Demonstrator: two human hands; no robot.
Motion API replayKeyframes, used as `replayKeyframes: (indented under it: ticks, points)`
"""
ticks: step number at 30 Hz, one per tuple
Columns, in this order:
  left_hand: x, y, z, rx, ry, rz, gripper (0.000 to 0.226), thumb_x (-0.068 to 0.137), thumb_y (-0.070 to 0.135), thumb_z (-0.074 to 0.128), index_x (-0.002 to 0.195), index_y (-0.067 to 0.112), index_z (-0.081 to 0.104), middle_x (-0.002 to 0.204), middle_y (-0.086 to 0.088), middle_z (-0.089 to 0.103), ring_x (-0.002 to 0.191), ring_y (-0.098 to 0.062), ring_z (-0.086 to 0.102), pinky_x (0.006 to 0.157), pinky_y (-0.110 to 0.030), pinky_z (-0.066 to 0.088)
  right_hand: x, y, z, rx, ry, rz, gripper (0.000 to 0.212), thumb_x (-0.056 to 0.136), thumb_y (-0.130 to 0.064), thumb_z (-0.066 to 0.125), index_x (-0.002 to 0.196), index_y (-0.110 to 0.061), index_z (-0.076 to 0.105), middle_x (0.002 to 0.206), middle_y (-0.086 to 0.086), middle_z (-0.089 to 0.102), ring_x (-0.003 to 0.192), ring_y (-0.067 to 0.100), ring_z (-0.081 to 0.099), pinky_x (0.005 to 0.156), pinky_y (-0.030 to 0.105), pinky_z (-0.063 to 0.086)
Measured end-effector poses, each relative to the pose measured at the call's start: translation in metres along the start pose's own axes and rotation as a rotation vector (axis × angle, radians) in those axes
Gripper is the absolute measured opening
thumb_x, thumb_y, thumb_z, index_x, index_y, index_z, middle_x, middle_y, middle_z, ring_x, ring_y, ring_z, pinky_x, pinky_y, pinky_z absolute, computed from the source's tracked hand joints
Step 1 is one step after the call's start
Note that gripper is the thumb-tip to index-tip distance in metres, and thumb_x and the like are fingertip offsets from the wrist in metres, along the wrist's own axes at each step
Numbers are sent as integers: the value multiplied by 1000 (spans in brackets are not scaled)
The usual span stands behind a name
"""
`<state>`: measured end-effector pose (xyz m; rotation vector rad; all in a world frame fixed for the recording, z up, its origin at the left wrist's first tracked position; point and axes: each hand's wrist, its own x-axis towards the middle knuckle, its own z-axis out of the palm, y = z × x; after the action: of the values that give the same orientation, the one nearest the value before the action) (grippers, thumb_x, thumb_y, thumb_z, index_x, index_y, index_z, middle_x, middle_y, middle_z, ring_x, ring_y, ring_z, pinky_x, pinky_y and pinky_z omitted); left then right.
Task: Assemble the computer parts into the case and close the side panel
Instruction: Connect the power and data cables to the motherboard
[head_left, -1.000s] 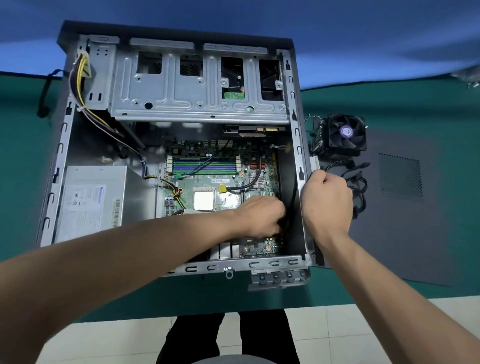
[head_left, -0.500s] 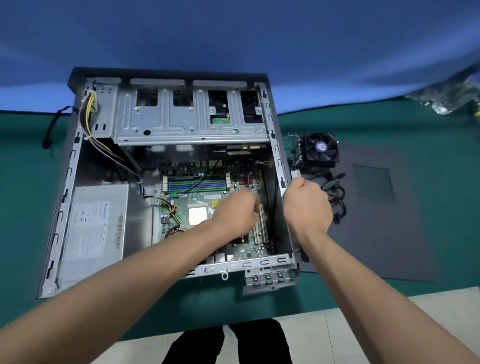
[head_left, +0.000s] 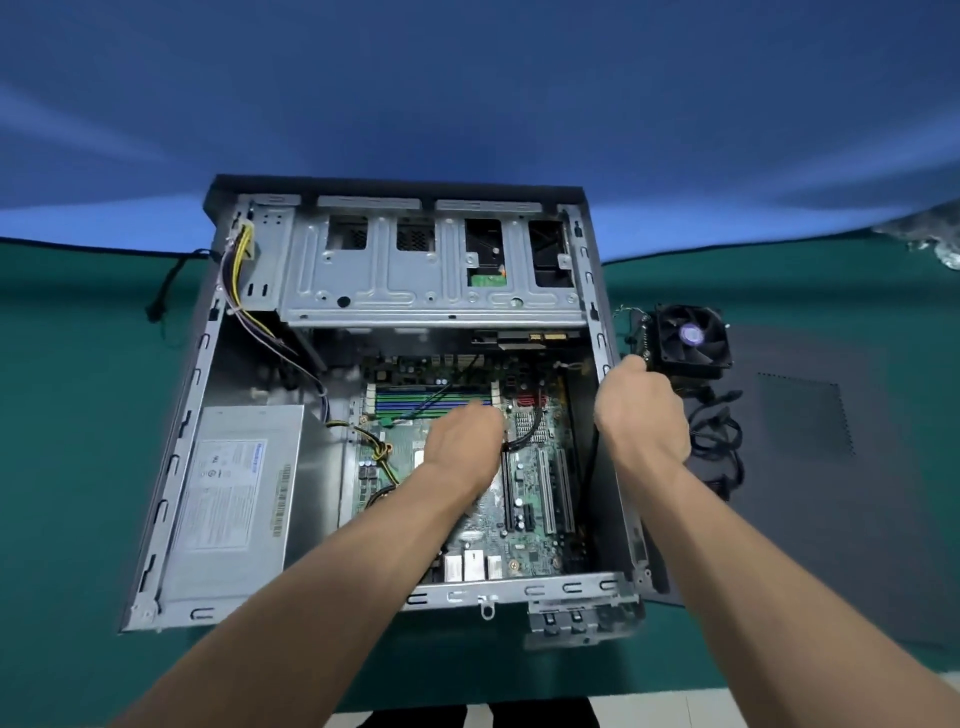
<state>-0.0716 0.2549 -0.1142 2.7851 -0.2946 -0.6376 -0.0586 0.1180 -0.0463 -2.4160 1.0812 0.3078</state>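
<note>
The open computer case (head_left: 171, 467) lies on its side on the green table. Inside it are the motherboard (head_left: 540, 519), a grey power supply (head_left: 234, 493) at the left and a metal drive cage (head_left: 431, 270) at the far end. My left hand (head_left: 462, 441) hovers over the middle of the board with its fingers curled on a black cable (head_left: 530, 436). My right hand (head_left: 644, 415) is outside the case's right wall. Its fingertips touch the near-left corner of the CPU cooler (head_left: 691, 338), a black fan on a heatsink; the grip is hidden. The dark side panel (head_left: 857, 493) lies flat at the right.
A bundle of loose black cables (head_left: 717, 447) lies on the side panel just beyond my right hand. Yellow and purple wires (head_left: 239, 270) run down the case's far-left corner. A black cord (head_left: 166, 291) trails on the table left of the case.
My right hand left the case's right wall and moved up to the cooler. My left hand shifted up the board from the lower slots toward the memory. The view pulled back.
</note>
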Motion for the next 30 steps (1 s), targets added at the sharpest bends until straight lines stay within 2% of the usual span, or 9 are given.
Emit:
replayKeyframes:
  ticks: [2, 6, 10, 12, 16, 19, 22, 25, 30]
  points:
    - [4, 2, 0, -113, -25, 88, 5, 90, 9, 58, 89, 8, 63, 97, -6, 61, 84, -24, 60, 79, -36, 52, 0, 1, 1, -26, 1, -9, 46, 99, -15, 17, 120, 2, 53, 124, 22, 57, 96, 30, 48, 74, 37, 30]
    - [7, 15, 4, -353, 26, 266, 16, 93, 28, 56, 89, 13, 63, 86, 4, 54, 82, -14, 50, 76, -28, 40, 3, 1, 3, -52, 12, -12, 42, 97, -10, 18, 120, 2, 51, 123, 23, 57, 102, 34, 51, 73, 38, 31]
    - [19, 24, 12, -593, -15, 69, 20, 93, 27, 58, 85, 10, 67, 84, -7, 67, 78, -21, 57, 69, -27, 43, 3, 1, 4, -33, 32, 1, 45, 98, -14, 17, 119, 3, 53, 122, 23, 57, 107, 36, 53, 74, 38, 32]
    - [26, 25, 12, -590, -41, 2, 22, 93, 25, 57, 79, 9, 64, 79, -9, 65, 76, -24, 58, 64, -28, 41, 4, 1, 5, -9, 35, 8, 47, 98, -16, 16, 118, 2, 54, 120, 22, 58, 100, 34, 53, 74, 38, 32]
    - [28, 32, 13, -564, 33, -22, 31, 93, 24, 56, 63, 17, 50, 65, -1, 55, 69, -23, 54, 63, -29, 40, 7, 3, 8, 49, 54, 70, 51, 98, -24, 16, 116, 1, 57, 119, 21, 60, 103, 34, 55, 75, 39, 33]
    - [29, 32, 8, -651, 71, 12, 25, 92, 27, 58, 68, 20, 54, 58, 6, 53, 57, -11, 49, 62, -27, 38, 6, 2, 8, 34, 50, 59, 50, 98, -22, 16, 119, 2, 55, 123, 21, 58, 109, 36, 53, 76, 39, 31]
    - [31, 37, 5, -660, -22, 47, 19, 92, 24, 56, 75, 15, 61, 76, -5, 63, 75, -22, 58, 67, -31, 43, 5, 1, 5, -29, 27, -28, 45, 97, -12, 16, 122, 2, 50, 127, 23, 54, 115, 38, 49, 76, 40, 31]
    - [31, 43, 10, -593, -11, 18, 24, 94, 18, 51, 71, 10, 57, 77, -10, 62, 82, -30, 59, 77, -33, 45, 5, 2, 4, -23, 26, -24, 45, 97, -13, 16, 120, 3, 51, 127, 23, 54, 115, 38, 49, 77, 40, 31]
    - [32, 43, 13, -657, 89, -111, 36, 94, 20, 49, 59, 12, 46, 65, -7, 54, 63, -25, 53, 61, -32, 45, 5, 2, 5, 6, 25, -7, 47, 97, -17, 15, 117, 3, 53, 123, 24, 56, 110, 38, 51, 77, 40, 33]
